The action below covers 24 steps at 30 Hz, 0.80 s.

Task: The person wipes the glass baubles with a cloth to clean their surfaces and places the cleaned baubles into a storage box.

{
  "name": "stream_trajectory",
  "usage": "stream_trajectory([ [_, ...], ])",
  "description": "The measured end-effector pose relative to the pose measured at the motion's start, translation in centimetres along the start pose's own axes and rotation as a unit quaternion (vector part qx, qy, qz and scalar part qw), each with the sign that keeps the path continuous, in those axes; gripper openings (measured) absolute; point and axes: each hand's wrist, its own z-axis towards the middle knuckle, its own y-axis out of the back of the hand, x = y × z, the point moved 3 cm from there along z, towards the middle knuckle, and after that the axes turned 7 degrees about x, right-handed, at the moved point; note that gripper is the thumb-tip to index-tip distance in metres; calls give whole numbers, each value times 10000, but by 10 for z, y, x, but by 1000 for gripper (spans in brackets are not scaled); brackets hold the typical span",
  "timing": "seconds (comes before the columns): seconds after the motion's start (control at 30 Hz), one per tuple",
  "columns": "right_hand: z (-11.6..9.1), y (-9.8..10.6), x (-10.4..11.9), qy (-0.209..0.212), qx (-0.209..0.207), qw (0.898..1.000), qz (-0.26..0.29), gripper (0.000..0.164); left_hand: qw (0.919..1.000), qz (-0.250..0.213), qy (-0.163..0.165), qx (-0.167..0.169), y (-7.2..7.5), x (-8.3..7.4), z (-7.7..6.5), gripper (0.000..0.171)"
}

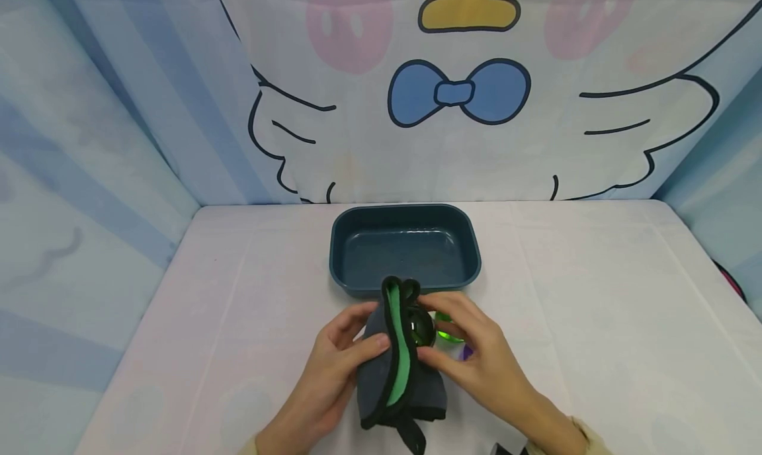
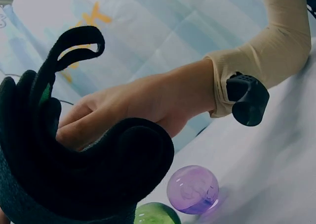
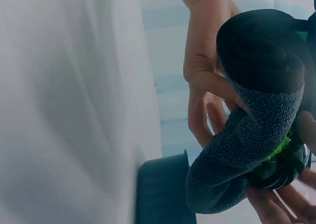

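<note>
A folded dark grey cloth with black edging, a green lining and a strap loop (image 1: 372,369) is held up in front of the basin. My left hand (image 1: 333,362) grips its left side, thumb on the near face and fingers behind. On the right, my right hand (image 1: 476,349) holds a shiny dark green ball (image 1: 421,327) against the cloth between thumb and fingers. In the right wrist view that ball (image 3: 276,172) sits under the cloth's fold. Partly hidden behind my right hand are a bright green ball (image 1: 448,332) and a purple ball (image 2: 192,189).
A dark blue rectangular basin (image 1: 351,288) stands on the white-covered table (image 1: 268,276), just beyond the cloth. Printed curtains (image 1: 464,164) rise at the table's back and sides. A black device (image 2: 247,98) is strapped at my right wrist.
</note>
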Motion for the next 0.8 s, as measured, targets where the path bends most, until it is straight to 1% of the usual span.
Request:
stream_trajectory([
  [0.07,-1,1,1,106,-51,9999,58,58,10000,-36,-5,12,0,0,0,48],
  [0.13,-2,1,1,129,11,9999,20,60,10000,-68,-19,25,0,0,-1,48],
  [0.27,-2,1,1,214,88,9995,-192,64,9999,-83,-46,59,0,0,-1,48],
  [0.4,-1,1,0,351,-5,9991,-223,61,10000,-19,-53,76,-1,0,-2,48],
  [0.47,0,1,-1,338,-21,9993,-161,58,10000,9,-47,85,-1,1,-1,48],
  [0.53,0,1,-2,260,8,9996,-96,55,9999,34,-39,98,-1,1,-1,48],
  [0.67,0,1,-5,-180,153,9997,82,48,9999,69,-25,119,-1,2,-1,48],
  [0.8,0,1,-9,-528,235,9981,220,43,9999,67,2,117,-1,3,0,48],
])
